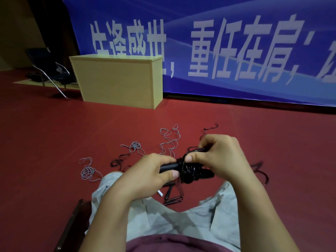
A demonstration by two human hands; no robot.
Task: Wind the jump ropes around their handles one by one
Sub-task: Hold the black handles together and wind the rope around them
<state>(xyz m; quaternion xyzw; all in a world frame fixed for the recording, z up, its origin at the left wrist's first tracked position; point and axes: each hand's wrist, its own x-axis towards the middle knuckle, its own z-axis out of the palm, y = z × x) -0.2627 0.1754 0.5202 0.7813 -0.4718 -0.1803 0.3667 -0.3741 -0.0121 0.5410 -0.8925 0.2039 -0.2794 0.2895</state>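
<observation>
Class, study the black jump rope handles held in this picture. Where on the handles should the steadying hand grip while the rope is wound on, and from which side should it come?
Grip the bare end of the black handles, coming from the left, as the left hand does. The wound rope bulges over the middle, so only that smooth end is free. This leaves the right hand room to guide the rope loop over the top.

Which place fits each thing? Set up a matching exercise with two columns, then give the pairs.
Things
1. black handles
2. grey rope
3. wooden cabinet
4. blue banner

Places
A. hanging behind the cabinet
B. standing on the red floor, far side
C. gripped in the left hand
D. loose on the floor, left of the knee

Pairs: 1-C, 2-D, 3-B, 4-A
</observation>
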